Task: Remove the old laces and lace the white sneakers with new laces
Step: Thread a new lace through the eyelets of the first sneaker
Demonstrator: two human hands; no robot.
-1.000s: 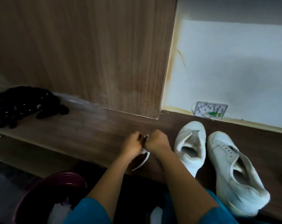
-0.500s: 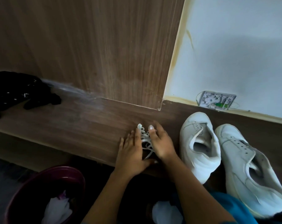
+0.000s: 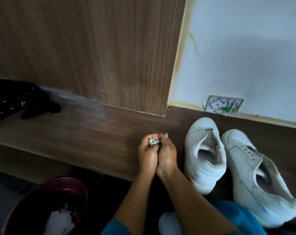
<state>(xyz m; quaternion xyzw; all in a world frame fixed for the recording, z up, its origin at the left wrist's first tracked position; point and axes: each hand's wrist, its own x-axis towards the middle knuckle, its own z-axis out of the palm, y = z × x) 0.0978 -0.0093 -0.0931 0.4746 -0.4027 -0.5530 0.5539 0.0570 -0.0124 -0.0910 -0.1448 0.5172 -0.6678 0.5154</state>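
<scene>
Lace (image 3: 153, 141) just scooped off the desk (image 3: 76, 133), your left hand (image 3: 147, 156) and right hand (image 3: 167, 155) clench it bunched; sneakers (image 3: 207, 175) look unlaced

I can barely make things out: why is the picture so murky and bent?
Head view: dim light, brightest on the white wall; wide-angle lens slants the wood panel; a hazy streak crosses the bench by the black cloth; the lace bundle looks soft.
</scene>
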